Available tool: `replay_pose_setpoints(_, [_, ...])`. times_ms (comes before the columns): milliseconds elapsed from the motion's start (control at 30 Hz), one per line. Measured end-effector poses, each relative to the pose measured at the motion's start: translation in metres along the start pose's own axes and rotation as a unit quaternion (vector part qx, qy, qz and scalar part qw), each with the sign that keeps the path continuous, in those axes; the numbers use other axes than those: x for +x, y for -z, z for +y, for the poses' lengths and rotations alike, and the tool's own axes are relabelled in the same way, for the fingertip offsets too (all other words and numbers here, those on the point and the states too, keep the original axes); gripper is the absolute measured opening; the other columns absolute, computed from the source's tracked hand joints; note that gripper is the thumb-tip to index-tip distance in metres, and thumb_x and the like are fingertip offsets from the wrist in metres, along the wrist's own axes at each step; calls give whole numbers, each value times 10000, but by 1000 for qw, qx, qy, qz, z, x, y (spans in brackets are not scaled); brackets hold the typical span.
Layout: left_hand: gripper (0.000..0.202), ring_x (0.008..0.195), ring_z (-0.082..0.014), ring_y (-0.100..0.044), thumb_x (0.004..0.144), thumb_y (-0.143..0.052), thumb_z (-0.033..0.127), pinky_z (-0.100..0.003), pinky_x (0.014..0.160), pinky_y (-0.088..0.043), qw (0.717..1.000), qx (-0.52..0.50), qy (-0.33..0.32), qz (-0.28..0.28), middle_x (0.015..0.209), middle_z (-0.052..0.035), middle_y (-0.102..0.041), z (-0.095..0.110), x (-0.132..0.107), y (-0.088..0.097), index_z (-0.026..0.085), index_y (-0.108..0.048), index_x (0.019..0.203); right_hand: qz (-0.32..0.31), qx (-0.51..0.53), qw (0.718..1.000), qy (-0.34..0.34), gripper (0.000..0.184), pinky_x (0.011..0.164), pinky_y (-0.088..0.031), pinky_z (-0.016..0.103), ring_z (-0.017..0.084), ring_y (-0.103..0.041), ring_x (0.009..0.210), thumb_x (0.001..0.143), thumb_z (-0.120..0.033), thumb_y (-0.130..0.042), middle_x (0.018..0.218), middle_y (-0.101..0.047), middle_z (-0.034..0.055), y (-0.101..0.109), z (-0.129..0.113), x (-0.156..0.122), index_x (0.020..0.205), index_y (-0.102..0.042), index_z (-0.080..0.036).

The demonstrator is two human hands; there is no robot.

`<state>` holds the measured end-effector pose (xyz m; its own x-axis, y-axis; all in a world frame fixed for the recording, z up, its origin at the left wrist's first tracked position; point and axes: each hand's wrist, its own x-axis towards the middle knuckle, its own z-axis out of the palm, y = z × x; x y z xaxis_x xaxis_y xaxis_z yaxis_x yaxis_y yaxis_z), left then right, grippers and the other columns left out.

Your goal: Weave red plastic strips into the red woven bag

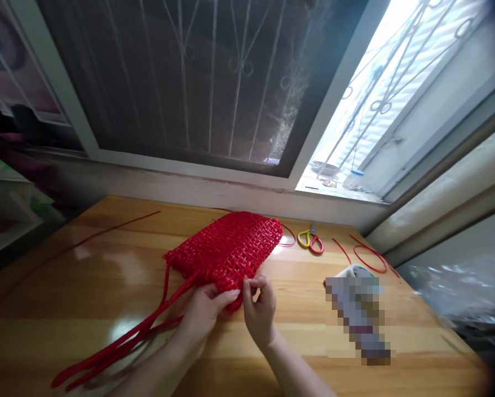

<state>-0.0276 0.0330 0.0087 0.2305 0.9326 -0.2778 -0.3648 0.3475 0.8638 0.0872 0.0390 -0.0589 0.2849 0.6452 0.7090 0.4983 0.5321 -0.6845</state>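
A red woven bag (pixel 235 242) lies on its side on the wooden table, its long red handles (pixel 148 325) trailing toward the lower left. My left hand (pixel 210 309) grips the bag's near corner, thumb on top of the weave. Right beside it, my right hand (pixel 259 303) has thumb and forefinger pinched together at the bag's edge. Whatever sits between those fingertips is too small to make out. The bag's underside and my left fingers beneath it are hidden.
Scissors (pixel 311 240) with one yellow and one red handle lie right of the bag. Loose red strips (pixel 371 259) rest at the far right and far left. A blurred-out item (pixel 357 320) is on the right of the table (pixel 297 342). A barred window (pixel 198 88) stands behind.
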Motion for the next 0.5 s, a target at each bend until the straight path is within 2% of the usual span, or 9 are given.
replay_pose_setpoints(200, [212,806,-200,-613,617,-672,255,-322,831,-430,1000,16,10,-15,792,-59,-701,3,-1,2,132,-705,786,-51,106,989,-95,141,494,-342,224,88,-369,536,831,-220,-511,645,-358,-41,3,-1,3,737,-408,-203])
replay_pose_setpoints(333, [217,845,-213,-601,599,-679,258,-322,832,-426,999,38,6,1,795,-49,-696,-1,6,6,139,-702,779,-49,161,970,-174,181,527,-349,218,91,-356,572,816,-296,-534,695,-352,-44,5,-1,8,827,-371,-219])
replay_pose_setpoints(433, [229,848,-221,-597,584,-688,258,-326,821,-428,998,50,-3,25,798,-46,-694,-5,10,9,143,-701,782,-20,137,972,-191,157,575,-359,234,104,-372,622,839,-327,-495,724,-358,-33,7,0,12,853,-383,-218])
replay_pose_setpoints(500, [240,844,-228,-596,580,-689,261,-330,808,-433,998,56,-4,29,784,-47,-692,-7,11,10,140,-702,787,-6,85,981,-176,162,599,-357,247,112,-374,637,828,-320,-515,724,-364,-32,7,2,14,851,-395,-215])
